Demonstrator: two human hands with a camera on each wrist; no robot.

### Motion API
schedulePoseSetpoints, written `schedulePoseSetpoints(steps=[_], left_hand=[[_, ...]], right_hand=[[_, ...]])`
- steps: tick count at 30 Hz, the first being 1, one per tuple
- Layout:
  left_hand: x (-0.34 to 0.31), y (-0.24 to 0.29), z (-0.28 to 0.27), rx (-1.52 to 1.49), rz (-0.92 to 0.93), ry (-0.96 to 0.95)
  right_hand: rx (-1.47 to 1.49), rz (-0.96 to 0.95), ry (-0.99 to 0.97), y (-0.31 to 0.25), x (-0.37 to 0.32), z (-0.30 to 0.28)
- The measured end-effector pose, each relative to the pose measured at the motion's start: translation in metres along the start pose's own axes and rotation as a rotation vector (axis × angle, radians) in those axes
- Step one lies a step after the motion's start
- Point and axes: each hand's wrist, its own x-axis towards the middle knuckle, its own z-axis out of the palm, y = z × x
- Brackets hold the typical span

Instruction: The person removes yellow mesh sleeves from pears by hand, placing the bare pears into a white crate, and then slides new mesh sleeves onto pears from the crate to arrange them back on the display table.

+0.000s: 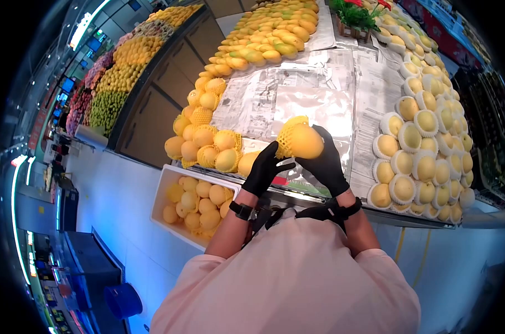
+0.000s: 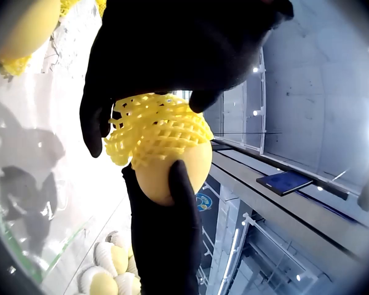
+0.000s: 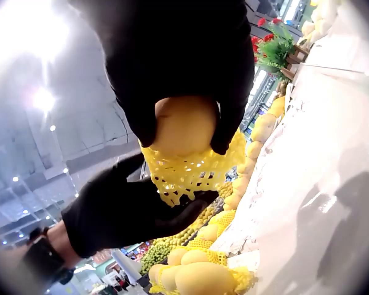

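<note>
A smooth yellow mango (image 1: 308, 141) is held up in front of the body, over the display table. My right hand (image 1: 328, 166), in a black glove, grips its bare end; in the right wrist view the fingers and thumb lie on opposite sides of the mango (image 3: 186, 126). A yellow foam net (image 2: 160, 126) covers the other end of the fruit. My left hand (image 1: 262, 171), also gloved in black, holds the net's open end between thumb and fingers. Strands of the net (image 3: 187, 175) hide part of the left fingertips in the right wrist view.
Newspaper (image 1: 244, 100) and a shiny plastic sheet (image 1: 313, 108) cover the table. Netted yellow fruit (image 1: 205, 136) is stacked left, with mangoes (image 1: 272, 36) behind. White-netted fruit (image 1: 425, 139) lines the right. A white foam box (image 1: 159, 195) of yellow fruit stands lower left.
</note>
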Motion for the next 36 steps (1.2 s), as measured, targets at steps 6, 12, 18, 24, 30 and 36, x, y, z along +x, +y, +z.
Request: schedulePoseSetpoints(steps=[6,12,18,24,30,36], left_hand=[[-0.001,-0.007,0.002,-0.252,-0.024,-0.123],[-0.004,-0.012,-0.016,-0.266,0.154,-0.129],[-0.012,-0.011,-0.008,-0.058,0.288,-0.111],[-0.014,-0.023,-0.005,0.241,0.375,0.103],[-0.007,-0.023,-0.029,-0.101,0.45,0.276],[-0.014,-0.024,-0.014,-0.093,0.317,0.219]], right_hand=[[-0.293,-0.376,0.002,0.022,0.005,0.018],[-0.071,-0.225,-0.095,0.005,0.004,0.007],[0.519,0.227,-0.302,0.019,-0.001,0.015],[0.542,0.183,-0.252,0.025,-0.008,0.018],[0.524,0.141,-0.236,0.02,-0.016,0.009],[0.438,0.057,-0.123,0.016,-0.014,0.006]])
